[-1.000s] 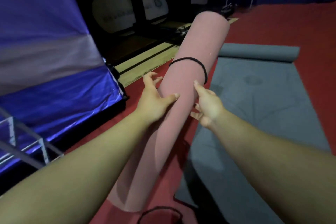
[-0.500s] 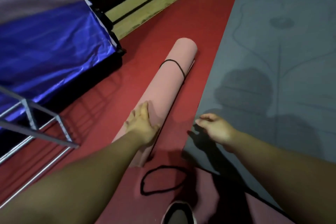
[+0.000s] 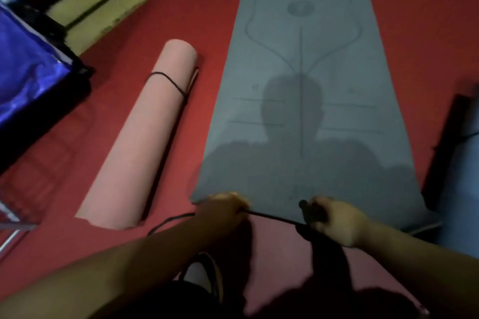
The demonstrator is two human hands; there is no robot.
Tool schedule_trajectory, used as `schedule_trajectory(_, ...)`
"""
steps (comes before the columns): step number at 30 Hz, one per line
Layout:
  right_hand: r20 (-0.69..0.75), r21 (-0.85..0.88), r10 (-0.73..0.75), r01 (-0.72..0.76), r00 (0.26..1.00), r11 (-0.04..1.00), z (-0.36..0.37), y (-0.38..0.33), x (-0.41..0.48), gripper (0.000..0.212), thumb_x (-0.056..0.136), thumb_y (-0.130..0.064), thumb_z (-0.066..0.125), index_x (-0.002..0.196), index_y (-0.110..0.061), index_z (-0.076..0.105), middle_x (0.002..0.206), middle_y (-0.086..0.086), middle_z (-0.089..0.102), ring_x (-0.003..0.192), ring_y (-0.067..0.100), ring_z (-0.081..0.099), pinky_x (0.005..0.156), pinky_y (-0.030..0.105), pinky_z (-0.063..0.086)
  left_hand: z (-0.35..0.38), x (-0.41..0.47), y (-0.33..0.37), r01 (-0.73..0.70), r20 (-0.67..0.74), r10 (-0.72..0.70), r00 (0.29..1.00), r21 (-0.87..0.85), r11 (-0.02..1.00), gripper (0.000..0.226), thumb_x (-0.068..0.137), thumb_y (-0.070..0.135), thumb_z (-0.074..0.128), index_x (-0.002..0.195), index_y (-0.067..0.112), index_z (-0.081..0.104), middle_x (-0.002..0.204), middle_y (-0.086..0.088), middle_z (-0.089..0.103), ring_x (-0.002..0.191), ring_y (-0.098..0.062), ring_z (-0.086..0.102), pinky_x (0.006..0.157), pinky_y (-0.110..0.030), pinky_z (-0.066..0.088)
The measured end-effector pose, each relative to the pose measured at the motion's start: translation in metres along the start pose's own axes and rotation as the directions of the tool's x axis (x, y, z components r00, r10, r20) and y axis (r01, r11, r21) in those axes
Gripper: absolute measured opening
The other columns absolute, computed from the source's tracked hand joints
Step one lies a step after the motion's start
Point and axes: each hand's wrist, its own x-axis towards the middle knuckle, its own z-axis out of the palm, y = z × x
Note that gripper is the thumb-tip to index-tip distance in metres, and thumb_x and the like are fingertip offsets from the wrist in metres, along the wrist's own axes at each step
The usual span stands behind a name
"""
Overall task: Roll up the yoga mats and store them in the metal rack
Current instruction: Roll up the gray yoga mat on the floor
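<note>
The red floor (image 3: pixel 212 33) fills the view. On it the grey yoga mat (image 3: pixel 337 72) lies flat, running from near to far, with only its far end curled into a short roll, so it is not yet rolled up. To its left, apart from it, lies the pink yoga mat (image 3: pixel 145 142), fully rolled. At the near left edge a corner of metal frame (image 3: pixel 11 234) shows, probably the rack, with no mat in the visible part. Both hands are at the grey mat's near edge: the left hand (image 3: pixel 223 207) and right hand (image 3: pixel 339 225) are each clenched on a black cord (image 3: pixel 272 217), pulled taut between them, likely being readied to bind a roll. A matching black band (image 3: pixel 168 83) already circles the pink roll's far end, holding it closed.
</note>
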Motion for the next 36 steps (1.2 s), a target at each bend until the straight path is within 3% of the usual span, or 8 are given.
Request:
schedule_trajectory(6, -0.167, -0.076, 0.054, -0.067, 0.985, 0.995, 0.039, 0.074, -0.022, 0.053, 0.079, -0.054, 0.058, 0.123, -0.024, 0.065, 0.115, 0.004, 0.067, 0.108, 0.03, 0.064, 0.09, 0.033, 0.049, 0.012, 0.016, -0.01, 0.022, -0.098, -0.024, 0.995, -0.024, 0.999, 0.035, 0.089, 0.044, 0.047, 0.105, 0.025, 0.072, 0.112, 0.001, 0.072, 0.107, -0.024, 0.066, 0.087, -0.035, 0.048)
schedule_trajectory(8, -0.249, -0.065, 0.057, -0.075, 0.967, 0.995, 0.044, 0.091, -0.018, 0.041, 0.084, -0.05, 0.062, 0.117, -0.027, 0.069, 0.107, 0.003, 0.069, 0.101, 0.032, 0.065, 0.086, 0.039, 0.053, 0.011, 0.02, -0.009, 0.015, -0.159, -0.028, 0.987, -0.085, 0.996, 0.032, 0.091, 0.041, 0.047, 0.099, 0.023, 0.072, 0.103, -0.001, 0.073, 0.1, -0.025, 0.067, 0.083, -0.036, 0.049)
schedule_trajectory(11, -0.387, -0.12, -0.026, -0.022, 0.922, 0.992, 0.041, 0.088, -0.01, 0.017, 0.094, -0.041, 0.061, 0.091, -0.025, 0.066, 0.087, 0.003, 0.069, 0.084, 0.035, 0.066, 0.07, 0.04, 0.052, 0.007, 0.023, -0.016, 0.021, -0.22, -0.047, 0.974, -0.123, 0.992, 0.027, 0.099, 0.037, 0.05, 0.094, 0.019, 0.071, 0.096, -0.005, 0.071, 0.093, -0.028, 0.066, 0.078, -0.037, 0.048)
schedule_trajectory(15, -0.509, -0.23, -0.141, 0.024, 0.849, 0.973, 0.023, 0.051, 0.009, 0.032, 0.096, -0.048, 0.054, 0.081, -0.022, 0.063, 0.077, 0.0, 0.068, 0.075, 0.031, 0.067, 0.061, 0.038, 0.046, -0.005, 0.021, -0.049, 0.118, -0.352, -0.162, 0.922, -0.142, 0.983, 0.026, 0.096, 0.032, 0.052, 0.082, 0.014, 0.065, 0.081, -0.009, 0.067, 0.075, -0.033, 0.062, 0.067, -0.039, 0.045)
schedule_trajectory(20, -0.494, -0.318, -0.242, 0.086, 0.835, 0.944, 0.013, 0.015, 0.022, 0.042, 0.093, -0.055, 0.036, 0.081, -0.023, 0.061, 0.078, -0.001, 0.068, 0.076, 0.03, 0.066, 0.064, 0.036, 0.041, -0.02, 0.01, -0.079, 0.228, -0.434, -0.279, 0.857, -0.165, 0.959, 0.007, 0.094, 0.017, 0.066, 0.087, 0.018, 0.065, 0.082, -0.005, 0.069, 0.081, -0.031, 0.066, 0.077, -0.044, 0.053)
schedule_trajectory(25, -0.529, -0.25, -0.201, 0.076, 0.825, 0.965, 0.023, 0.021, 0.019, 0.022, 0.092, -0.043, 0.06, 0.105, -0.025, 0.063, 0.094, -0.001, 0.072, 0.088, 0.031, 0.067, 0.072, 0.04, 0.047, -0.017, 0.009, -0.076, 0.216, -0.366, -0.251, 0.896, -0.135, 0.967, 0.006, 0.094, 0.019, 0.064, 0.088, 0.02, 0.063, 0.094, -0.005, 0.071, 0.089, -0.031, 0.066, 0.08, -0.043, 0.052)
schedule_trajectory(31, -0.588, -0.168, 0.017, -0.143, 0.809, 0.975, 0.047, 0.04, 0.015, 0.02, 0.084, -0.033, 0.076, 0.088, -0.015, 0.07, 0.089, 0.009, 0.058, 0.081, 0.037, 0.053, 0.067, 0.042, 0.048, -0.003, 0.004, -0.061, 0.026, -0.193, -0.034, 0.981, -0.042, 0.999, 0.029, 0.091, 0.038, 0.042, 0.095, 0.022, 0.065, 0.091, -0.006, 0.071, 0.086, -0.034, 0.067, 0.075, -0.042, 0.052)
schedule_trajectory(36, -0.496, -0.095, 0.14, -0.214, 0.857, 0.972, 0.042, 0.048, 0.012, 0.024, 0.095, -0.041, 0.062, 0.098, -0.018, 0.066, 0.095, 0.006, 0.057, 0.081, 0.035, 0.061, 0.063, 0.04, 0.049, -0.022, 0.03, -0.051, -0.058, -0.17, 0.051, 0.984, -0.037, 0.998, 0.017, 0.094, 0.03, 0.05, 0.099, 0.02, 0.064, 0.093, -0.005, 0.07, 0.087, -0.028, 0.066, 0.078, -0.038, 0.05)
